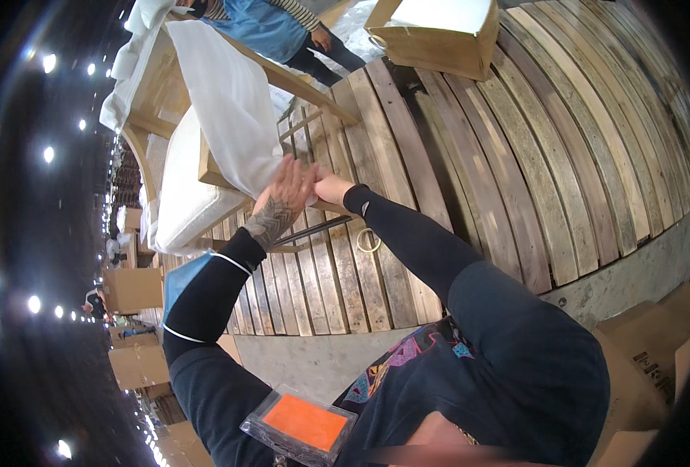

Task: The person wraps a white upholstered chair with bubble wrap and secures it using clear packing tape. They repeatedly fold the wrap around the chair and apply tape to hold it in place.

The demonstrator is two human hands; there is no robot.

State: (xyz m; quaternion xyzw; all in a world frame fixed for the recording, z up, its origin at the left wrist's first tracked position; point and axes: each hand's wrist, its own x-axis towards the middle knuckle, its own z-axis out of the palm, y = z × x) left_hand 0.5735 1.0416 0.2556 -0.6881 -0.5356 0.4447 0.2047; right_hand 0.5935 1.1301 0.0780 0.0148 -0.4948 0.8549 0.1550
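A light wooden chair [210, 165] with a white upholstered seat [180, 184] lies tipped on its side on the slatted platform. A thin white foam sheet [224, 93] hangs over one of its wooden parts and narrows toward my hands. My left hand [286, 189] presses against the bunched lower end of the sheet, its fingers stretched out and slightly blurred. Close beside it, my right hand [330, 187] is closed at that same end. The left hand partly covers its fingers. A chair leg [333, 208] shows just below the hands.
Wooden slats [508, 156] form the platform, with a dark gap between some boards. A pale tape ring [368, 240] lies on it. An open cardboard box [446, 43] stands at the far side near a person in a blue apron [263, 27]. Cardboard [649, 350] leans at the lower right.
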